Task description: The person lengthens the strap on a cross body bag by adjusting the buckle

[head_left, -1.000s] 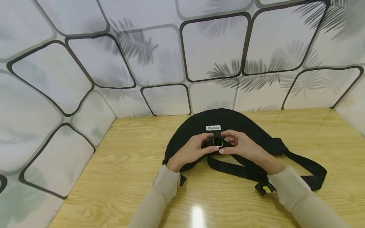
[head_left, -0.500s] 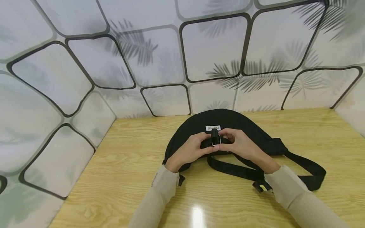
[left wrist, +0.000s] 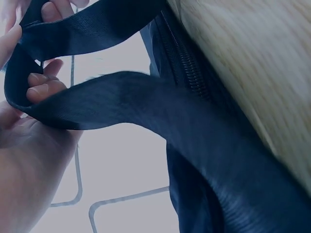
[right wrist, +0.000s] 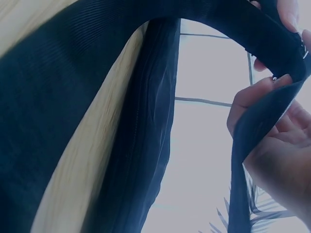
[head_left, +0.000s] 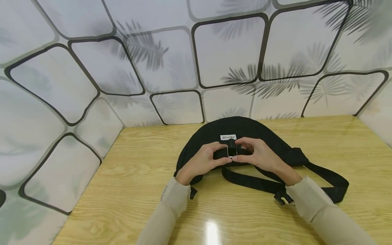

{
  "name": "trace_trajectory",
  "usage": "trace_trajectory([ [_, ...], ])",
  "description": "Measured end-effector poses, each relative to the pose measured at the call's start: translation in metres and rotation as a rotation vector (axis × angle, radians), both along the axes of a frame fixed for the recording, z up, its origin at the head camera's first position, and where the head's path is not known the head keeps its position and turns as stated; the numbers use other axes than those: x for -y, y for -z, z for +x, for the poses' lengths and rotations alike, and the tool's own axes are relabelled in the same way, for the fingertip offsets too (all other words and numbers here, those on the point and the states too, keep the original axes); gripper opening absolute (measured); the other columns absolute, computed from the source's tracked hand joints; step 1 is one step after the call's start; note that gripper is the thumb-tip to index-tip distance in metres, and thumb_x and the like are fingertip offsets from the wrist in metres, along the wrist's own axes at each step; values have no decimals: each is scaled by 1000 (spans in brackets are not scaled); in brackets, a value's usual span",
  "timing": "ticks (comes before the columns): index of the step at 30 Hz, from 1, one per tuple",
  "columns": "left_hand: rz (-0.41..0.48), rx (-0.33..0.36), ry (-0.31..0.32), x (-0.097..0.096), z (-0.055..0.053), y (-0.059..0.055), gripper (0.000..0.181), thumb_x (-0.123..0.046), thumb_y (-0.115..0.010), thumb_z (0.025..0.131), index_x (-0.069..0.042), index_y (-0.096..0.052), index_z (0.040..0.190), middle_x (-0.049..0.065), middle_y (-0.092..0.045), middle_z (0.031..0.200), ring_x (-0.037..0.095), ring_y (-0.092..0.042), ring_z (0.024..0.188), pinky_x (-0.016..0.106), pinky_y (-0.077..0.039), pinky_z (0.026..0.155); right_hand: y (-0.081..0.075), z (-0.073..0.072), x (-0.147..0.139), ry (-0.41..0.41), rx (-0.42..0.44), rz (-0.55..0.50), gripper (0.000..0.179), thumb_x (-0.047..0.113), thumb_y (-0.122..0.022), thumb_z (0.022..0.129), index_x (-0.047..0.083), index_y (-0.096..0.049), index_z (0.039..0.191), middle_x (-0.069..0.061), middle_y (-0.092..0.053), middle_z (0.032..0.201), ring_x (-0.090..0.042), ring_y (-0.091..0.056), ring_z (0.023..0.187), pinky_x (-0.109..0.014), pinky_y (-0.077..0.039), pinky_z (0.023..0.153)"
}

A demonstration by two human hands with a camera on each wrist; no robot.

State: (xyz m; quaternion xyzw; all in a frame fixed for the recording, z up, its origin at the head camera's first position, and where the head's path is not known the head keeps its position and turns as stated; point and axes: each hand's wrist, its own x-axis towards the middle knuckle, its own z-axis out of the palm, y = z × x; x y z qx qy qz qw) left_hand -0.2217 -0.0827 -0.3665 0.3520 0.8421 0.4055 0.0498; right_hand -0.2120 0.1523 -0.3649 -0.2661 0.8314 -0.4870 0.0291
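Observation:
A black crescent-shaped waist bag [head_left: 242,126] lies on the table with its white label [head_left: 228,137] facing up. In front of it, my left hand [head_left: 202,159] and my right hand [head_left: 260,154] pinch opposite sides of a silver-edged strap slider [head_left: 232,149]. Black webbing stands up in a short fold through the slider. Both thumbs meet at its near edge. The strap [left wrist: 112,99] loops around the left fingers in the left wrist view. Over in the right wrist view, the strap [right wrist: 265,111] crosses the right fingers; the slider is mostly hidden there.
The strap's remaining length [head_left: 254,183] trails right across the wooden table [head_left: 128,190]. A black buckle [head_left: 282,198] lies beside the right cuff, and a small black piece [head_left: 193,193] beside the left cuff. A patterned wall [head_left: 171,58] stands behind the table.
The slider and both hands have shifted slightly left. The webbing fold in the slider now stands more upright, and the right fingertips have moved up and left. The bag stays in place.

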Motion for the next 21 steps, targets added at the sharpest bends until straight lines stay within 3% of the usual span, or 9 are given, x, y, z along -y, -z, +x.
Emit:
trace_trajectory([
  [21,25,-13,51,0,1,0,42,-15,-72,97,2,-63,134,14,-64,131,21,-61,117,26,-47,98,0,-1,-7,-33,-48,-18,34,9,-81,87,1,-66,117,-1,-52,74,-13,-47,61,-29,-39,59],
])
